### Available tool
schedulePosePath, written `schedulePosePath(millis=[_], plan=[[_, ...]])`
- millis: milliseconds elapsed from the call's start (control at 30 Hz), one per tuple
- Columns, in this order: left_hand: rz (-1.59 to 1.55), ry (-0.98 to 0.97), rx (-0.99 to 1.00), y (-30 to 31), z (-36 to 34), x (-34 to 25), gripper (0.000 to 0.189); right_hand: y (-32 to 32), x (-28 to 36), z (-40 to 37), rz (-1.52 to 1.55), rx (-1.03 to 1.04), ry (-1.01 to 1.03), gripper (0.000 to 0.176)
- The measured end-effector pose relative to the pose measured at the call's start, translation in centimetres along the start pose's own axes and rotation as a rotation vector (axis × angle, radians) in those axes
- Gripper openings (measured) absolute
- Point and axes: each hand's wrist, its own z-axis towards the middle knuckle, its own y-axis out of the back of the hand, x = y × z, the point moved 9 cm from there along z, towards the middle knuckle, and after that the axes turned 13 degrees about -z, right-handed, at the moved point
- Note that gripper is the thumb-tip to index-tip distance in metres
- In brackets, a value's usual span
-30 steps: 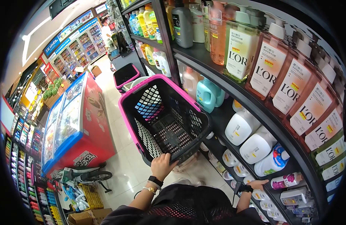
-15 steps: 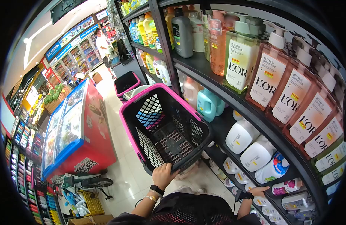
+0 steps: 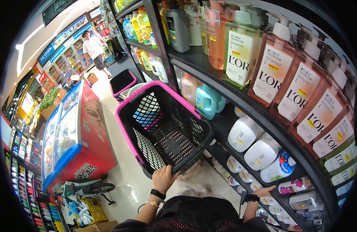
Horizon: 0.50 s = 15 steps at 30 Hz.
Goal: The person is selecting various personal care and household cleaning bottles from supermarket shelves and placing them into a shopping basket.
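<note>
My left hand (image 3: 165, 179) is closed over the near rim of a black shopping basket cart (image 3: 126, 112) with pink edging. Nothing shows inside its basket. At the lower right, my right hand (image 3: 263, 191) reaches to the shelving with its fingers stretched out and nothing in them. Its fingertips are close to a white bottle with pink flowers (image 3: 292, 186) lying on a low shelf; whether they touch cannot be made out. Just above that hand is a white bottle with a blue and red label (image 3: 279, 167), beside large white jugs (image 3: 262, 150).
Pump bottles (image 3: 273, 73) line the upper shelf, with teal jugs (image 3: 206, 101) below. A red and blue chest freezer (image 3: 91, 131) borders the aisle on the left, near a small bicycle (image 3: 87, 188). A second cart (image 3: 122, 83) and a person (image 3: 93, 50) are farther ahead.
The view has shifted slightly, so cart and shelves appear farther left. The person in the distance has changed posture. My left hand keeps its hold; my right hand remains by the low shelf.
</note>
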Motion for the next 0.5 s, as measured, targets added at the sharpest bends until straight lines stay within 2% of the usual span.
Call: schedulePosePath(millis=[67, 133, 167, 333, 433, 500], plan=[[-0.007, -0.008, 0.008, -0.1, 0.0, 0.0, 0.038, 0.3, 0.2, 0.1, 0.050, 0.054, 0.058, 0.083], [-0.017, -0.003, -0.006, 0.1, 0.1, 0.0, 0.037, 0.4, -1.5, 0.4, -0.052, 0.138, -0.080, 0.082], [-0.022, -0.001, 0.004, 0.0, 0.0, 0.0, 0.037, 1.5, -3.9, 2.0, -0.103, 0.044, -0.128, 0.071], [-0.022, 0.004, 0.017, -0.1, 0.0, 0.1, 0.038, 2.1, -3.6, 1.7, -0.152, 0.127, -0.161, 0.074], [-0.031, 0.015, 0.025, 0.0, 0.0, 0.1, 0.037, 1.6, -4.5, 1.2, -0.084, 0.330, -0.286, 0.072], [-0.038, 0.011, 0.024, -0.1, 0.0, 0.0, 0.036, 2.6, -5.5, 0.5, -0.163, 0.369, -0.288, 0.066]])
